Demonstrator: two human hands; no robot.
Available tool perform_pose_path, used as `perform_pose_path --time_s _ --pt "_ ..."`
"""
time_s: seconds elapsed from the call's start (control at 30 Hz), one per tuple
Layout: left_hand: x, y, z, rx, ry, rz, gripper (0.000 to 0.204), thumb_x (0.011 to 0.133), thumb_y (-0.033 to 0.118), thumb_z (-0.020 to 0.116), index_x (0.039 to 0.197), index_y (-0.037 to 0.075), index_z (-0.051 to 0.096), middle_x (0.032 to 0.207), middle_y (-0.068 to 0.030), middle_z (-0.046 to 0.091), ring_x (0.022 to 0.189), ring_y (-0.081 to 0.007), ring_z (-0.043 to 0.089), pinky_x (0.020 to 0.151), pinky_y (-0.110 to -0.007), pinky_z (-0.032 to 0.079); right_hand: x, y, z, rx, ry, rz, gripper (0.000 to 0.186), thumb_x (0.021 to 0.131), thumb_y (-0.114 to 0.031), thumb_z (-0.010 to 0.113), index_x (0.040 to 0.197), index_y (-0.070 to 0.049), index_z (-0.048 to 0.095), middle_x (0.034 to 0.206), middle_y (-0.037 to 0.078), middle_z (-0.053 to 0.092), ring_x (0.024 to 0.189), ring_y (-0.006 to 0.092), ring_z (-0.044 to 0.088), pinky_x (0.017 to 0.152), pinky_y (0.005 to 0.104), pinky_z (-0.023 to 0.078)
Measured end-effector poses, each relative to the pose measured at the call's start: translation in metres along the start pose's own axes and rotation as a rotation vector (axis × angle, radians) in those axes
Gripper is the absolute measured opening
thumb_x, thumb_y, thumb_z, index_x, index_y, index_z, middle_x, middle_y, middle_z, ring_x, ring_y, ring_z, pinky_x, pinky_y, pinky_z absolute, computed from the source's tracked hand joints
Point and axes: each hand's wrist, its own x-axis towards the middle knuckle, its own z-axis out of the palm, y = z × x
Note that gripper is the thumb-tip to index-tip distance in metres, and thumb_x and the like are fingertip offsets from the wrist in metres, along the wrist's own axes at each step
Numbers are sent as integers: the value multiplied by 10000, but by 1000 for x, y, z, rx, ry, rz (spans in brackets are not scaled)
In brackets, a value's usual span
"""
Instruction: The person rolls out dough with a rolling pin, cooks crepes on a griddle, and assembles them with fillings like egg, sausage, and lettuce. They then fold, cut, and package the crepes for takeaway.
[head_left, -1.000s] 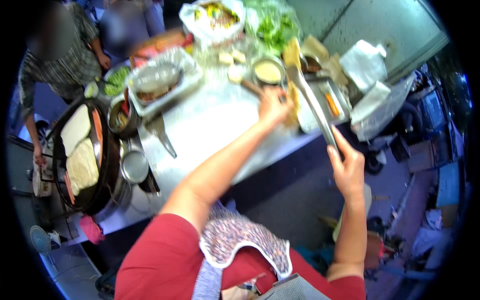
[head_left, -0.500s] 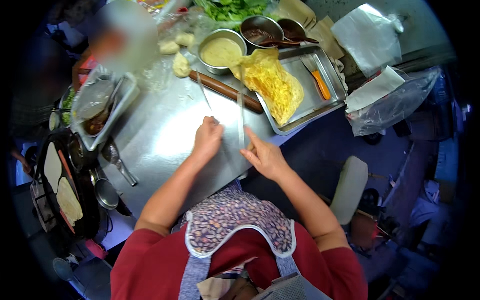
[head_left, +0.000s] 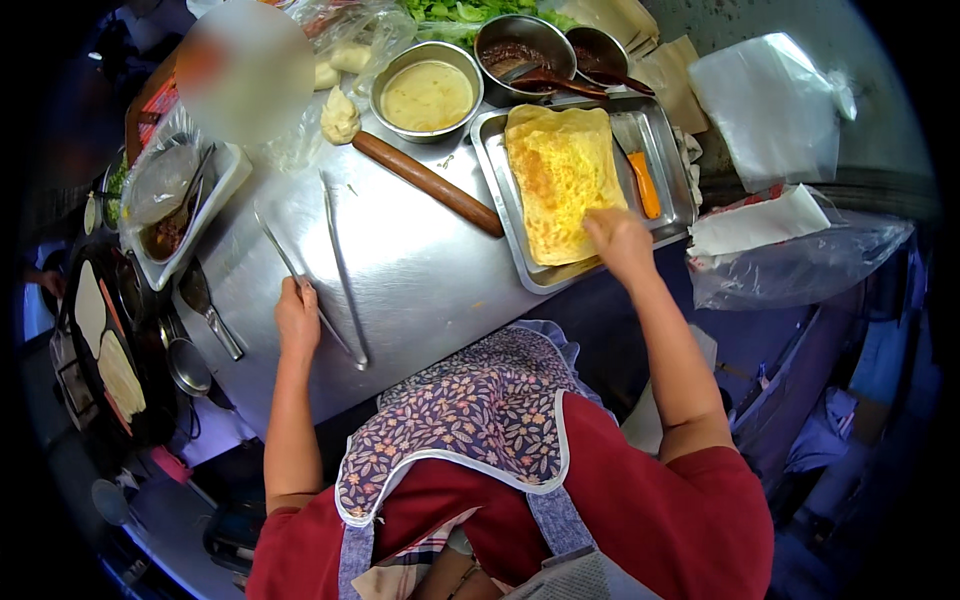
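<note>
My left hand [head_left: 297,318] is closed around one arm of a pair of long metal tongs [head_left: 340,270], whose tips are apart and point away over the steel counter. A flat, yellow egg-covered flatbread [head_left: 560,180] lies in a shallow metal tray [head_left: 535,278]. At its near right edge, my right hand [head_left: 622,245] has its fingers curled in and pinching the flatbread. Beside the flatbread in the tray is a scraper with an orange handle [head_left: 645,185]. A brown rolling pin [head_left: 425,183] rests just left of the tray.
Behind stand a bowl of pale batter [head_left: 425,95] and two pots of dark sauce [head_left: 520,55]. A dough lump [head_left: 340,118] sits by the rolling pin. At left are a white bin [head_left: 225,175], a spatula [head_left: 210,310] and a round griddle [head_left: 105,350] with flatbreads. Plastic bags [head_left: 770,110] hang at right.
The tongs moved left and nearer with my left hand, away from the flatbread. My right hand let go of them and reached to the flatbread, which now lies flatter and wholly in the tray.
</note>
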Motion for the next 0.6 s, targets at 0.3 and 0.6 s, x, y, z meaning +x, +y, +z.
perform_pose_path --time_s 0.3,0.6 --pt "-49 194 83 -48 80 420 706 821 238 819 1420 54 493 1112 -167 590 975 -336 610 829 -432 512 207 -28 -63 163 338 -703 311 823 -226 812 1128 -192 761 998 66 749 902 316 717 791 392 572" --pt "-87 287 171 172 4 480 1196 581 153 938 1600 150 311 1242 -149 507 1101 -350 529 930 -450 462 115 9 -117 563 133 -731 153 904 -142 772 1031 -60 743 964 75 751 841 173 730 743 267 572"
